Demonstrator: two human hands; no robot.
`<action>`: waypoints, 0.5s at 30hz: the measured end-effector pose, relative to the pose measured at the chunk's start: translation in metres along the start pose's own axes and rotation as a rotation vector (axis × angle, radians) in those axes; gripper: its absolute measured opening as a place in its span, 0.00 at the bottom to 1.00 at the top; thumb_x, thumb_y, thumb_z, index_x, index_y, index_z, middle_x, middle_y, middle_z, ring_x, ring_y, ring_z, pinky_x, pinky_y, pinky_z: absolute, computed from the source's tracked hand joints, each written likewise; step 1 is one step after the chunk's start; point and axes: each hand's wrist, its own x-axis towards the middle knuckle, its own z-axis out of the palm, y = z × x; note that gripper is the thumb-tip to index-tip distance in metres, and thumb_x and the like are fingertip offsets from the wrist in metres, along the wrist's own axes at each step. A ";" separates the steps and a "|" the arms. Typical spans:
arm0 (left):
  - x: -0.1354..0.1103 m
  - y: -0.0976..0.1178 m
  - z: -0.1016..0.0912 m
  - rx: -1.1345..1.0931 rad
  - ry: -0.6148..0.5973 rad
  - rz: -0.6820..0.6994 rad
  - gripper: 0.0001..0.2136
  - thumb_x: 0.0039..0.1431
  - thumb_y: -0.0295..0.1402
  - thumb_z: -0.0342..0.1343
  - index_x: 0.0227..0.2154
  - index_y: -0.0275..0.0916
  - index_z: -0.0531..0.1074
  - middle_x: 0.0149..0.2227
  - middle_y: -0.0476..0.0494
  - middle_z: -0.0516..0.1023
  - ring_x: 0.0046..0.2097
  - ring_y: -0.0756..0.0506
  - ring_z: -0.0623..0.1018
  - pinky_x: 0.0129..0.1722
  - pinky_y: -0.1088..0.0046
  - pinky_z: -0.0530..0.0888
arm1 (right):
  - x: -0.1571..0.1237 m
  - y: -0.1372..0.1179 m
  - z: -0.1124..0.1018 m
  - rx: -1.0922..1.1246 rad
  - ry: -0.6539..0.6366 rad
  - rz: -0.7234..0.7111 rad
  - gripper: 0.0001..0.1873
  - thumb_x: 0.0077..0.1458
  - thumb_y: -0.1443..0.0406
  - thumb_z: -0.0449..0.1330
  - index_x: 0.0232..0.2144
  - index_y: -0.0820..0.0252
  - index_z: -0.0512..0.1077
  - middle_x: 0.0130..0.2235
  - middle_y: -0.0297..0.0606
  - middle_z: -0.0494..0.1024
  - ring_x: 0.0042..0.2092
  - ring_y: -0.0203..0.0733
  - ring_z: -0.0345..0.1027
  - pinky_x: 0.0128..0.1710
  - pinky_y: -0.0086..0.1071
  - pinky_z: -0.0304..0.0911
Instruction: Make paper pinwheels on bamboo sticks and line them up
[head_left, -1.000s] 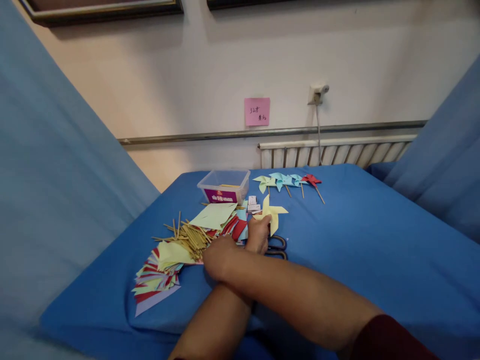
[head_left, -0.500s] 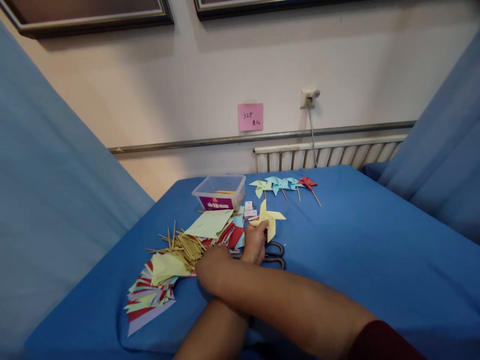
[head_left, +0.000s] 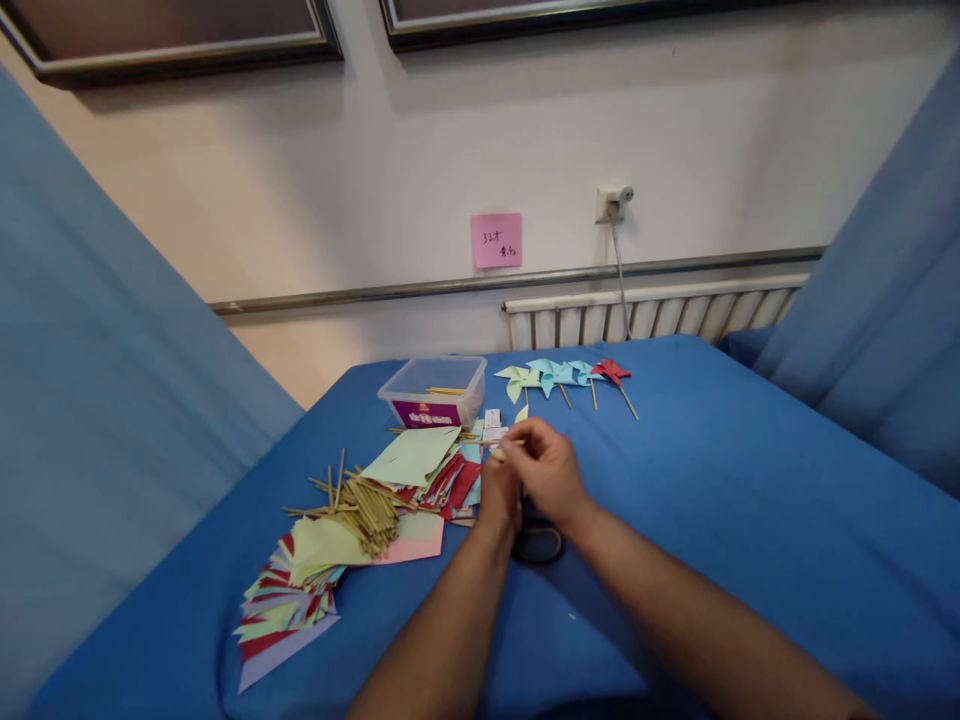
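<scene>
My left hand (head_left: 498, 495) is closed on a pale yellow paper pinwheel (head_left: 523, 412), of which only a blade tip shows clearly; the rest is hidden behind my hands. Right beside it, my right hand (head_left: 551, 470) pinches a thin wooden stick (head_left: 484, 442) that points left, held level at the pinwheel. Scissors (head_left: 538, 543) with black handles lie below my hands, partly covered. To the left is a heap of wooden sticks (head_left: 371, 510). Cut paper sheets (head_left: 412, 455) in pale green, red and blue are stacked close to my left hand.
Several finished pinwheels (head_left: 555, 375) lie at the back. A clear plastic box (head_left: 435, 385) with sticks in it stands behind the paper stack, with small white boxes (head_left: 492, 420) beside it. Fanned coloured paper (head_left: 289, 600) lies front left. A blue cloth (head_left: 712, 480) covers the table.
My right hand has moved from the stick heap over to the pinwheel, bringing a stick. My crossed arms have come apart. The pinwheel is now turned and mostly hidden.
</scene>
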 end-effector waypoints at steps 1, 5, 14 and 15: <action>0.005 0.000 0.001 0.010 0.001 -0.004 0.14 0.37 0.33 0.67 0.30 0.32 0.78 0.26 0.42 0.80 0.29 0.43 0.78 0.29 0.70 0.73 | 0.006 0.004 -0.016 0.102 0.051 0.067 0.09 0.49 0.59 0.65 0.28 0.58 0.73 0.27 0.31 0.74 0.29 0.35 0.66 0.31 0.29 0.63; 0.017 0.001 -0.006 0.054 0.055 0.015 0.14 0.36 0.32 0.65 0.31 0.31 0.77 0.26 0.43 0.80 0.26 0.46 0.76 0.29 0.71 0.72 | 0.020 0.021 -0.064 0.359 0.137 0.231 0.15 0.46 0.55 0.69 0.28 0.59 0.74 0.20 0.26 0.67 0.23 0.31 0.57 0.24 0.27 0.53; 0.019 0.002 -0.011 0.188 0.180 0.134 0.12 0.40 0.34 0.63 0.30 0.33 0.76 0.25 0.49 0.77 0.26 0.49 0.74 0.28 0.73 0.71 | 0.017 0.043 -0.066 0.260 0.079 0.303 0.19 0.43 0.51 0.70 0.25 0.59 0.72 0.18 0.26 0.67 0.21 0.31 0.56 0.23 0.28 0.51; 0.018 0.002 -0.010 0.203 0.183 0.140 0.12 0.40 0.34 0.63 0.29 0.33 0.76 0.25 0.49 0.77 0.25 0.49 0.73 0.28 0.73 0.70 | 0.014 0.045 -0.063 0.258 0.062 0.308 0.19 0.43 0.51 0.70 0.25 0.59 0.72 0.19 0.26 0.67 0.21 0.31 0.57 0.23 0.28 0.52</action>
